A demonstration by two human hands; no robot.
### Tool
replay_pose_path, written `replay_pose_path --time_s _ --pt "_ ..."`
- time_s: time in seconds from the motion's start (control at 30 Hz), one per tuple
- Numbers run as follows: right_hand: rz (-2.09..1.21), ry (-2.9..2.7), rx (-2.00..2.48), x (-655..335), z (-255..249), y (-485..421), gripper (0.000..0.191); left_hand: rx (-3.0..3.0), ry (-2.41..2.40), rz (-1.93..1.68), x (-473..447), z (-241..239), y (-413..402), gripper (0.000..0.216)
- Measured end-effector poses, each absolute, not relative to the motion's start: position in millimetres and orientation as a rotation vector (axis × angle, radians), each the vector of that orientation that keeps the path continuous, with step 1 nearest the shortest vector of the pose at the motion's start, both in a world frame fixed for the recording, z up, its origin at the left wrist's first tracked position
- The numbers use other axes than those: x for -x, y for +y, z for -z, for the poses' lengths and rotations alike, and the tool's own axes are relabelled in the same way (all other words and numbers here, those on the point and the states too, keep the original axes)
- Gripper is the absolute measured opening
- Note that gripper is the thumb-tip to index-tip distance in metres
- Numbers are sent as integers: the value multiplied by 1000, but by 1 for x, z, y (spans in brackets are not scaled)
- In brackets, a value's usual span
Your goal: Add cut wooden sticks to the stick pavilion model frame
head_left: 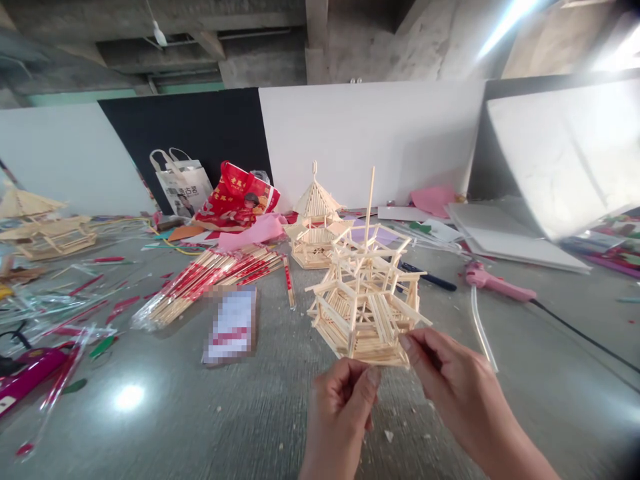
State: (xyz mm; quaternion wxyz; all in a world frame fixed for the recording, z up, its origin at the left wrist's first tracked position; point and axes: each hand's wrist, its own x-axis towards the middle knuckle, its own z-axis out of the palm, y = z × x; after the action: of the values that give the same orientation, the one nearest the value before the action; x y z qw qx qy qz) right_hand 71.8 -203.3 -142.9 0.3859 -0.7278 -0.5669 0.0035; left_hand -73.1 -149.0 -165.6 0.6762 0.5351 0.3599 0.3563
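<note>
A half-built pavilion model of thin wooden sticks (367,293) is held up just above the grey table (200,427), with one long stick rising from its middle. My left hand (343,407) pinches the underside of its base with thumb and fingers. My right hand (453,387) grips the base's right corner between thumb and forefinger. A finished stick pavilion with a pointed roof (315,223) stands behind it on the table.
A bundle of wrapped chopsticks (210,280) and a small card (233,327) lie left of centre. A pink glue gun (495,283) with its black cord lies to the right. Another stick model (45,230), bags and paper scraps crowd the far edge; white boards lean at the right.
</note>
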Motion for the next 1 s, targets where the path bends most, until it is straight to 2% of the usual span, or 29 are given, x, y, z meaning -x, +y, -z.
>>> replay_pose_path --time_s 0.53,1.0 --pt "-625 -1158 1769 -68 138 -201 37 -1185 780 -797 74 166 -149 36" --pt "-684 -1097 1732 -68 143 -199 38 -1184 795 -789 74 169 -149 36"
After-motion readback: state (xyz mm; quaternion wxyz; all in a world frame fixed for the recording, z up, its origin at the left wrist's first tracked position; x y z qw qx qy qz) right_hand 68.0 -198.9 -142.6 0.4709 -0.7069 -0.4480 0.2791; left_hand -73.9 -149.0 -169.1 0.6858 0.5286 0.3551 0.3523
